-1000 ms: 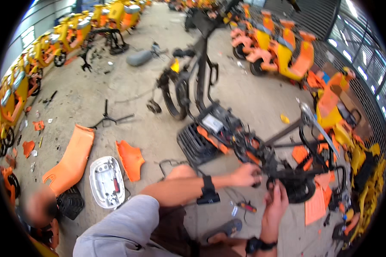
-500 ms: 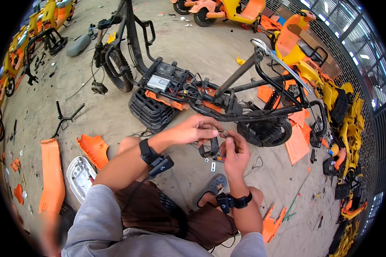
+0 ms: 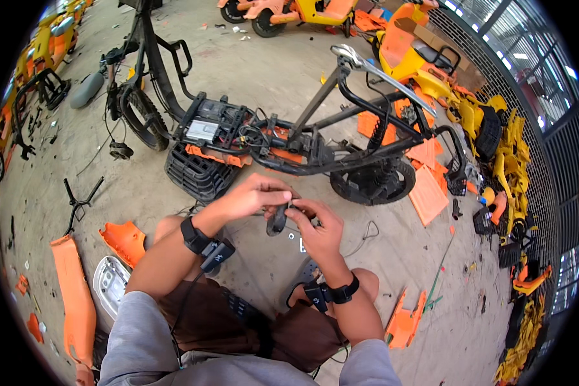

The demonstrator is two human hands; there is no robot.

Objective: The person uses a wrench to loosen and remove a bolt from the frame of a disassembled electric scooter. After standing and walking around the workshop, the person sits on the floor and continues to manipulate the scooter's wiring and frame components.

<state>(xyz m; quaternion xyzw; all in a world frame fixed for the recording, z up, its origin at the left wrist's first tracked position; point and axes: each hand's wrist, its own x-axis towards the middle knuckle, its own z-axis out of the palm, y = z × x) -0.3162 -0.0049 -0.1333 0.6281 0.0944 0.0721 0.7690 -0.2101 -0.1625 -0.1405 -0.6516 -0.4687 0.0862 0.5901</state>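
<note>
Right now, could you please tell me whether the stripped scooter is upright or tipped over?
Upright: its front wheel stands on its tread, and the frame sits above the floor.

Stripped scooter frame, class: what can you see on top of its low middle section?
A silvery box and dark cables show on the frame there; whatever lies directly beneath the box is covered.

Scooter frame [image 3: 151, 58]: black metal tube, mostly matt, scuffed. Rear rail [image 3: 397, 87]: glossy silver metal. Box on deck [image 3: 202, 131]: smooth silver, metal-looking. Basket [image 3: 199, 177]: matt black plastic, ribbed. Long orange panel [image 3: 74, 283]: smooth plastic, slight sheen. Handheld dark piece [image 3: 276, 222]: dull, material unclear. Floor [image 3: 257, 71]: rough, stained concrete. Sleeves [image 3: 132, 331]: matt grey cloth.
</note>
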